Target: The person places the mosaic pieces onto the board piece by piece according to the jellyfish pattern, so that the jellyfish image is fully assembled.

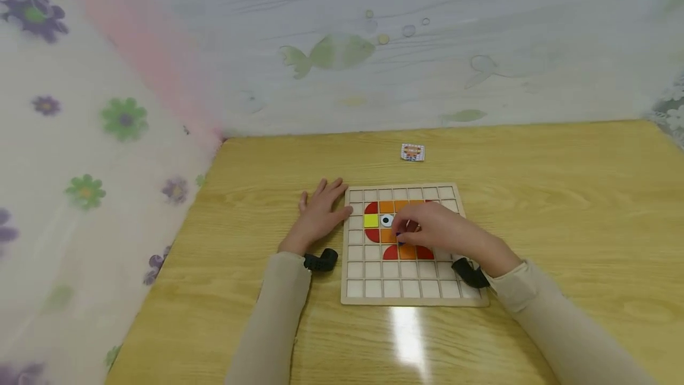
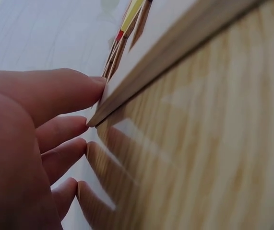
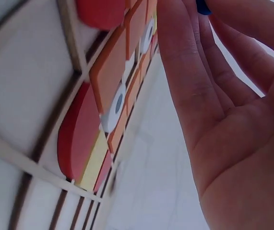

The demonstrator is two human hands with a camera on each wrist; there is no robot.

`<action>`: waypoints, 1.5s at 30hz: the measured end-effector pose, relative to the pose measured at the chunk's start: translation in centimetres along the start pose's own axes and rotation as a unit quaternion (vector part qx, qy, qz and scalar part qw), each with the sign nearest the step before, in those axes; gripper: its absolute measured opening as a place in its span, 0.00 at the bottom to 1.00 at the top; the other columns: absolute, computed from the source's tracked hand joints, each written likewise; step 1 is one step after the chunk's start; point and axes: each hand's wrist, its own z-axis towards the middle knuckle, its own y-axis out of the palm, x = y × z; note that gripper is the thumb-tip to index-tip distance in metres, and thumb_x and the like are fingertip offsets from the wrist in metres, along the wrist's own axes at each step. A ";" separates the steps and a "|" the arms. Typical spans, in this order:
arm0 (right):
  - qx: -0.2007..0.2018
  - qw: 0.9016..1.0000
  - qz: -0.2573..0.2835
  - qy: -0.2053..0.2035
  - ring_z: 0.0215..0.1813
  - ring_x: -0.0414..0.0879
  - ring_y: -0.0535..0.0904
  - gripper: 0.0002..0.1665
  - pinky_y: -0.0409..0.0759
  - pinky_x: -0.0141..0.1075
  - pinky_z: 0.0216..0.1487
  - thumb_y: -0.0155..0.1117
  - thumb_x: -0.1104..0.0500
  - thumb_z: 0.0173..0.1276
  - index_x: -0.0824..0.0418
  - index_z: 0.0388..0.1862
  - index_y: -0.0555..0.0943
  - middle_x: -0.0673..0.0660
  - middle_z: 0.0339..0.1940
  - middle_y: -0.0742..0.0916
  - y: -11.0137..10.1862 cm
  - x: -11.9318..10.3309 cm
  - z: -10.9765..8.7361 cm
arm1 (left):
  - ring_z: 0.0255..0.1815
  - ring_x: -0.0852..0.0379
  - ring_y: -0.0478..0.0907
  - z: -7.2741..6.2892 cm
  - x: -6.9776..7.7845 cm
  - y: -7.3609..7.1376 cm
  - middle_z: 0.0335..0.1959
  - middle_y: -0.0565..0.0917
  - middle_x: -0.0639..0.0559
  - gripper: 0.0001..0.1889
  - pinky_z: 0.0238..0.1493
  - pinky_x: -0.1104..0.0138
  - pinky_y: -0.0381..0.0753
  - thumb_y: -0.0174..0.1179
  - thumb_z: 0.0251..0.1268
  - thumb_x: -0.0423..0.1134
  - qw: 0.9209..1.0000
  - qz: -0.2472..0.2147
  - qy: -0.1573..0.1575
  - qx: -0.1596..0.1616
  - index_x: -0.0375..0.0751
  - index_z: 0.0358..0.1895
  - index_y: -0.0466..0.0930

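A wooden grid board (image 1: 417, 301) lies flat on the table, with red, orange and yellow pieces and eye pieces set in its cells. My right hand (image 1: 440, 227) is over the middle of the board and pinches a small blue piece (image 3: 203, 6) between thumb and fingers; its shape is mostly hidden. Beside the board's left edge, my left hand (image 1: 320, 212) rests with fingers spread on the table. Its thumb (image 2: 65, 91) touches the board's rim. A yellow square (image 1: 371, 220) and an eye piece (image 1: 386, 220) show left of my right hand, which covers several cells.
Behind the board lies a small printed card (image 1: 412, 152) with a gridded picture. The wooden table (image 1: 267, 195) meets a wall with fish drawings at the back and a flowered wall on the left. Black wrist mounts (image 1: 322, 261) sit at both cuffs.
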 end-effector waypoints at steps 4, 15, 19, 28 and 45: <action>0.000 1.000 0.028 0.000 0.33 0.36 0.74 0.04 0.73 0.33 0.37 0.62 0.58 0.60 0.50 0.34 0.80 0.39 0.30 0.80 0.6 -0.2 -0.4 | 0.70 0.55 0.37 0.1 0.1 0.0 0.69 0.53 0.58 0.30 0.60 0.47 0.28 0.50 0.62 0.53 1.000 -0.010 0.009 -0.010 0.53 0.67 0.57; 0.000 0.999 0.037 0.002 0.33 0.35 0.75 0.05 0.74 0.32 0.38 0.62 0.56 0.60 0.48 0.36 0.80 0.38 0.30 0.80 1.0 -0.5 -0.2 | 0.70 0.55 0.37 0.3 0.0 -0.3 0.69 0.52 0.59 0.30 0.60 0.48 0.26 0.50 0.62 0.53 1.000 -0.021 0.004 -0.012 0.53 0.68 0.56; -0.007 1.000 0.023 0.006 0.32 0.36 0.74 0.05 0.73 0.33 0.36 0.62 0.56 0.60 0.48 0.35 0.80 0.39 0.30 0.80 0.9 -0.8 -0.3 | 0.70 0.55 0.37 0.7 0.4 -0.2 0.70 0.52 0.58 0.30 0.60 0.47 0.26 0.50 0.62 0.53 1.000 -0.020 0.009 -0.013 0.53 0.68 0.56; -0.023 1.000 0.008 -0.006 0.28 0.34 0.72 0.02 0.72 0.31 0.32 0.62 0.52 0.60 0.47 0.29 0.80 0.37 0.25 0.79 2.1 -1.8 0.3 | 0.70 0.54 0.37 0.3 0.0 -0.6 0.70 0.52 0.58 0.30 0.60 0.47 0.27 0.49 0.62 0.53 1.000 -0.008 0.001 -0.017 0.53 0.68 0.57; -0.010 0.999 -0.026 0.028 0.26 0.34 0.71 0.03 0.70 0.31 0.31 0.64 0.54 0.57 0.46 0.25 0.80 0.36 0.22 0.78 3.4 -3.2 -0.6 | 0.70 0.54 0.35 -0.1 -0.1 -0.5 0.70 0.50 0.58 0.31 0.60 0.46 0.26 0.48 0.63 0.54 1.000 0.002 -0.003 -0.024 0.54 0.68 0.55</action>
